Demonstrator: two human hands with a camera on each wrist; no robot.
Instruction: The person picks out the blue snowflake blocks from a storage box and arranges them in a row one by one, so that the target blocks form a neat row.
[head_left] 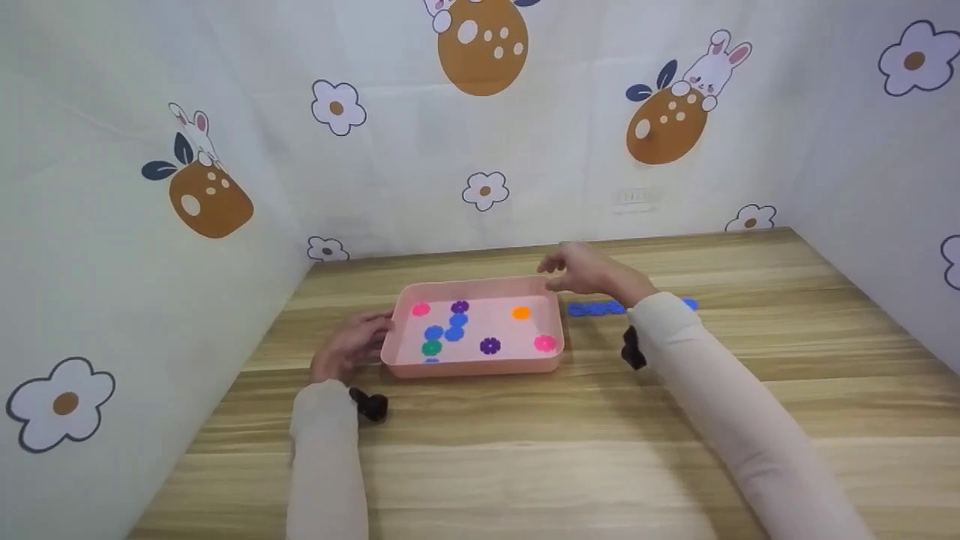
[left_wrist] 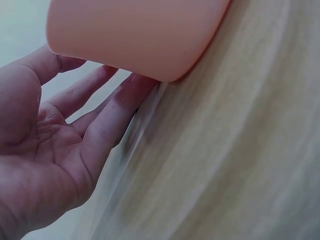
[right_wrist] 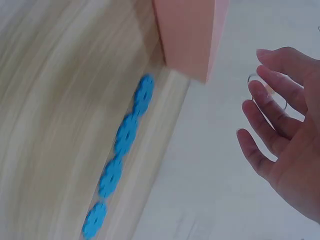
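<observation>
Left hand (head_left: 349, 345) relaxed against tray (head_left: 472, 368); right hand (head_left: 589, 270) loose, empty! Head view's sleeve (head_left: 679, 334) interrupts blue discs (right_wrist: 126, 134); right wrist's shows four.

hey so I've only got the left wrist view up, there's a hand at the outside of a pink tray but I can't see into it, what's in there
Observer: The tray holds small discs in blue, pink, purple, green and orange.
Operator: okay and where's the other hand
Observer: The right hand is near the tray's far right corner.
Operator: anything lying on that side, outside the tray
Observer: Yes, a row of blue discs lies on the table to the right of the tray.
</observation>
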